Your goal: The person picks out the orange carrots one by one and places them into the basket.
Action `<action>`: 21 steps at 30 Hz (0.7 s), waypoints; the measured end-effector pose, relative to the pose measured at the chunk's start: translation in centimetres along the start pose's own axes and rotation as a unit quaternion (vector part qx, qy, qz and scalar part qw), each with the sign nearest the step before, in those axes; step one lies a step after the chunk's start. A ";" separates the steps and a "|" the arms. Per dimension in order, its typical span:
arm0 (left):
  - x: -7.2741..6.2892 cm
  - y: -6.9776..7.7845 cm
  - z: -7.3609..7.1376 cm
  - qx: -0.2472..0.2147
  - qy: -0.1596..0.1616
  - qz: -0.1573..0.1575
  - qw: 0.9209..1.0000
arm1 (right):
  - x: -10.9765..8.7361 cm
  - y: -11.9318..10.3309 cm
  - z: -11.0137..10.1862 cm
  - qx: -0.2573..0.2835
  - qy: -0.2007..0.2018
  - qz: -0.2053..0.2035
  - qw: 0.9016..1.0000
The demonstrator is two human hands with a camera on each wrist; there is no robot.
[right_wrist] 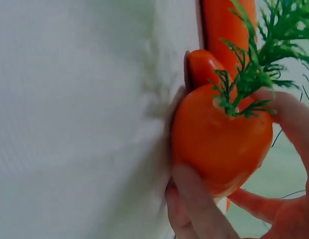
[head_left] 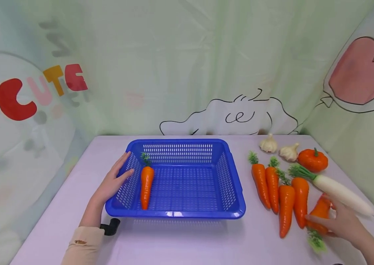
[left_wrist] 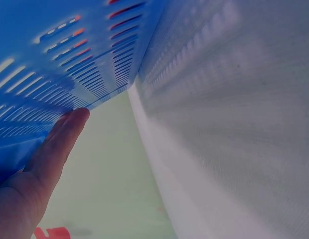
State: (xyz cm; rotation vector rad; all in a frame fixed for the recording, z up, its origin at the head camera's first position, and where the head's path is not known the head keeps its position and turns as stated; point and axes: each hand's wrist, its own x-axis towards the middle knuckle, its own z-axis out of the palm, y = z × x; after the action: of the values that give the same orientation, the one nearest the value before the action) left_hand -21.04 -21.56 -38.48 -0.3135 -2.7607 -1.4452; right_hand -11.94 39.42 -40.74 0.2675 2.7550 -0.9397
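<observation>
My left hand lies along the left side of a blue plastic basket. Its fingers are straight against the slotted wall, as the left wrist view shows, and the thumb reaches over the rim. Inside the basket, near that wall, lies one orange carrot with green leaves. On the right, my right hand grips another carrot with thumb and fingers around its thick end. That carrot's leafy top points toward me, and the hand hides part of its body. Several more carrots lie just left of this hand.
A white radish with green stalks lies behind the right hand. Farther back are an orange pumpkin and two garlic bulbs. A light table carries everything, with a printed curtain behind and at both sides.
</observation>
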 end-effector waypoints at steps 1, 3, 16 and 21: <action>0.0 0.0 0.0 0.002 0.000 0.000 1.000 | 0.1 0.0 0.0 0.017 -0.018 0.012 1.000; -0.1 0.0 -0.1 0.002 0.001 0.000 1.000 | 0.2 0.2 0.0 0.050 -0.049 0.034 0.997; -0.1 0.1 0.1 -0.001 0.004 0.001 1.000 | 0.4 1.0 -0.6 0.130 -0.077 0.023 0.988; -0.1 0.1 0.0 -0.001 0.004 0.005 1.000 | 0.2 0.6 -0.8 0.151 -0.066 0.016 0.986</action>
State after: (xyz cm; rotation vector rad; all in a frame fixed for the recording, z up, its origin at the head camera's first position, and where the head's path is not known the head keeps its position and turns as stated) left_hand -20.91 -21.51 -38.43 -0.3199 -2.7478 -1.4452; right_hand -12.06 40.39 -40.55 0.2863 2.4762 -1.3165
